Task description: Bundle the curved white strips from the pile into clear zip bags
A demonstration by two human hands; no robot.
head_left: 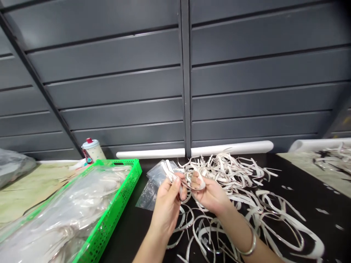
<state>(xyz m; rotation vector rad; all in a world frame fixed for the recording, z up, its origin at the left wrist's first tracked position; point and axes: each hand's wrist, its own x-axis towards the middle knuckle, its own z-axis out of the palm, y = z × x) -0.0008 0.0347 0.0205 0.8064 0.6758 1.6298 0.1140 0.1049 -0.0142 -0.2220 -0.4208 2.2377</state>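
Left hand [167, 204] and right hand [211, 193] pinch pale curved strips [171, 173] over a black tabletop [123, 237].
The left holds a small bunch between thumb and fingers; the right, a bangle [251, 241] on its wrist, closes narrowly on a looped end just beside it. A close, firm pinch keeps them clear of the loose heap [236, 171] below; a clear zip bag [153, 186] and green plastic crate [120, 197] lie left.

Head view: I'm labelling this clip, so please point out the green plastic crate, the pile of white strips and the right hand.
Green plastic crate [108, 219], head view, on its side wall.
Pile of white strips [236, 175], head view, on a strip mid-pile.
Right hand [211, 195], head view, on the palm.
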